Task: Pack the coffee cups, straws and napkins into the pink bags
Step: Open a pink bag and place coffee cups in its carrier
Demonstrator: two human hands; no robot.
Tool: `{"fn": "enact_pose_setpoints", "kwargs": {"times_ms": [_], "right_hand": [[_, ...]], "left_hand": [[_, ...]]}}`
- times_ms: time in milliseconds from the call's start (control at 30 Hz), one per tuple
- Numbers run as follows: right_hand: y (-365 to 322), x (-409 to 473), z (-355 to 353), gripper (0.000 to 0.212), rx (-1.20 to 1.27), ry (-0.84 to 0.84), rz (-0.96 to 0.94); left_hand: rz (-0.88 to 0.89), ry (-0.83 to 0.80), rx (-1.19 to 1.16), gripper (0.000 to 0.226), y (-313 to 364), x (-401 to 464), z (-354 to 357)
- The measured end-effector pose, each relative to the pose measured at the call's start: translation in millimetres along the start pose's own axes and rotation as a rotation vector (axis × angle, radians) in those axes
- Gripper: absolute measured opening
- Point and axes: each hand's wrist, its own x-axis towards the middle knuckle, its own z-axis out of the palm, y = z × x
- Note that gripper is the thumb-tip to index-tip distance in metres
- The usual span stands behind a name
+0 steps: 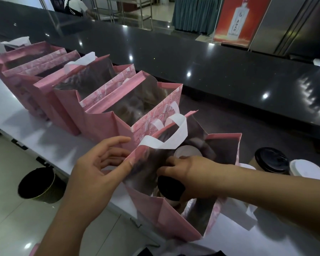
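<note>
The left hand [102,161] pinches the near pink bag's [175,218] rim at the counter's [26,115] front edge. The right hand [188,174], inside, grasps a black-lidded cup [169,187] beside a white-lidded cup [187,151]. 2 more cups [272,159] stand right.

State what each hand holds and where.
Left hand pinches nearest pink bag's rim; right hand grips black-lidded cup at its top.
</note>
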Motion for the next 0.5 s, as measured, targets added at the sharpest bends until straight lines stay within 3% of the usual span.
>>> {"fn": "enact_pose_setpoints", "kwargs": {"times_ms": [500], "right_hand": [[-10.1, 8.6, 7.9, 0.070, -0.062, -0.080, -0.016]], "left_hand": [[-0.003, -0.025, -0.051, 0.032, -2.2, 0.9, 3.3]]}}
